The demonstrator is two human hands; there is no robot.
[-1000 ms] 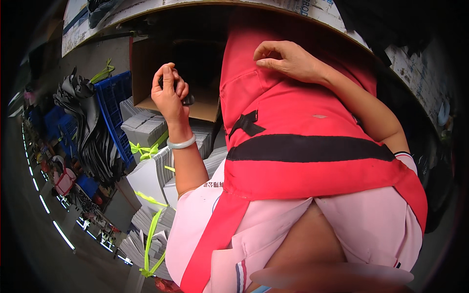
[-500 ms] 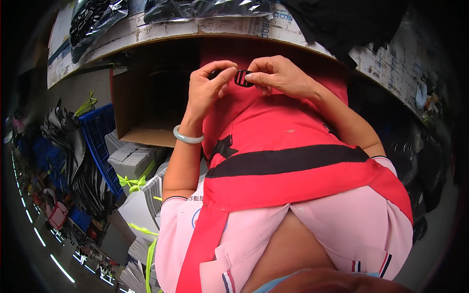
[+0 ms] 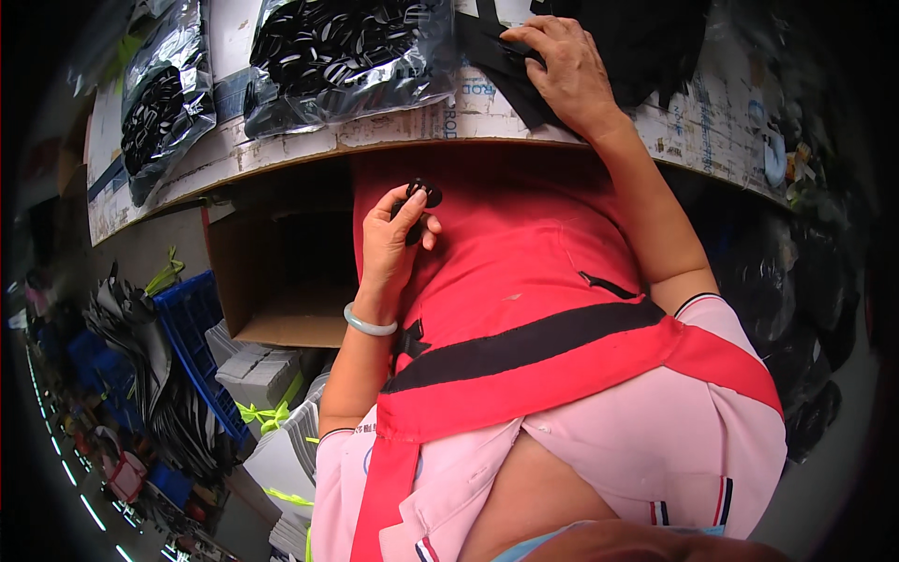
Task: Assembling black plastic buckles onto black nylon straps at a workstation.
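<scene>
My left hand (image 3: 389, 234) is closed in front of the red apron (image 3: 506, 244), a pale bangle at its wrist. Between its thumb and fingers are small black plastic buckles (image 3: 424, 193); the fingers partly cover them, so their exact number is hidden. On the work table my right hand (image 3: 571, 80) reaches over a pile of black fabric pieces (image 3: 646, 47). Its thumb and index finger are apart, with the fingertips resting at the pile's left edge. What lies beneath that palm is out of sight.
A clear bag of black buckles (image 3: 346, 56) lies on the table, and a smaller clear bag (image 3: 164, 112) sits left of it. Under the table edge (image 3: 309, 155) stands an open cardboard box (image 3: 281, 328). Blue crates (image 3: 197, 328) and tied grey stacks (image 3: 262, 379) are at the left.
My right hand has left the buckle and moved up and right onto the black fabric. The left hand has come slightly lower, keeping the buckles. More of the table shows.
</scene>
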